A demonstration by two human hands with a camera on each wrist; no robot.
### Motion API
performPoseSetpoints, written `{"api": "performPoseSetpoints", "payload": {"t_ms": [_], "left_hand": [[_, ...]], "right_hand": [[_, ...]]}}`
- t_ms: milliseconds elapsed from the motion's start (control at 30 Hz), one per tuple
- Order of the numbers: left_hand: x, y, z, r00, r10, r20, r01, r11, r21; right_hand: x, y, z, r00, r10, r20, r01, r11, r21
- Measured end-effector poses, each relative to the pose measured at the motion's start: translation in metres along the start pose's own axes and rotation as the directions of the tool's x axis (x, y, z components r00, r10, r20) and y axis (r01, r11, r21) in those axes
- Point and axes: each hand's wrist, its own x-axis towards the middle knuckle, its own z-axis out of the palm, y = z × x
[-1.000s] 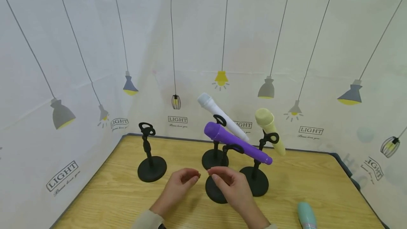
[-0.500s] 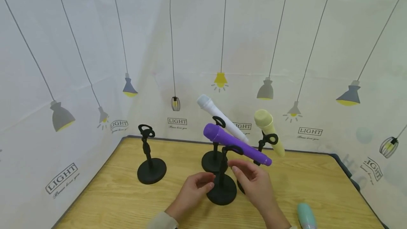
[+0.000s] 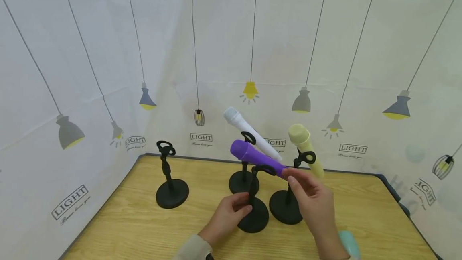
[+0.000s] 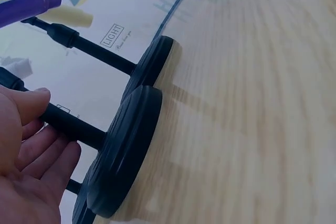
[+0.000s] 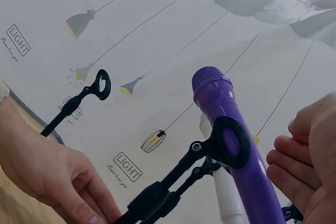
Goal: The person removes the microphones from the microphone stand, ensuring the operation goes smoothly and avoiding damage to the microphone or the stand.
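A purple microphone (image 3: pixel 252 156) sits tilted in the clip of the front black microphone stand (image 3: pixel 254 216). My left hand (image 3: pixel 225 214) is at this stand's pole, thumb on one side and fingers curled behind it in the left wrist view. Beside the microphone's handle is my right hand (image 3: pixel 314 200), which hides the lower end in the head view. The right wrist view shows a narrow gap between its loosely bent fingers (image 5: pixel 291 169) and the purple handle. A white microphone (image 3: pixel 252 131) and a pale yellow microphone (image 3: pixel 304 143) rest in two stands behind.
Another black stand (image 3: pixel 171 191) with a bare clip stands at the left of the wooden table (image 3: pixel 126 220). A mint-green object (image 3: pixel 348 242) lies at the front right, partly behind my right forearm. A white backdrop (image 3: pixel 223 51) printed with lamps encloses the table.
Both hands have moved right: the left to the front stand's pole, the right up to the purple microphone's handle. The stands and microphones have kept their places.
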Motion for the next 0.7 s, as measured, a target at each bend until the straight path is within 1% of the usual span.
{"api": "performPoseSetpoints", "payload": {"t_ms": [133, 333, 433, 533, 700], "left_hand": [[0.006, 0.002, 0.002, 1.000, 0.016, -0.025, -0.016, 1.000, 0.024], [0.014, 0.004, 0.004, 0.998, 0.044, -0.048, -0.043, 0.999, 0.021], [0.015, 0.003, 0.004, 0.998, 0.047, -0.049, -0.046, 0.999, 0.019], [0.014, 0.002, 0.004, 0.998, 0.038, -0.046, -0.037, 0.999, 0.017], [0.011, 0.002, 0.004, 0.999, 0.022, -0.033, -0.021, 0.999, 0.026]], "right_hand": [[0.006, -0.004, -0.004, 1.000, -0.017, -0.008, 0.017, 0.999, -0.047], [0.015, -0.004, -0.007, 0.996, -0.084, 0.017, 0.086, 0.991, -0.098], [0.017, -0.002, -0.007, 0.994, -0.100, 0.045, 0.104, 0.988, -0.113], [0.018, -0.001, -0.008, 0.992, -0.099, 0.076, 0.108, 0.985, -0.135], [0.017, -0.001, -0.011, 0.992, -0.092, 0.090, 0.106, 0.981, -0.163]]}}
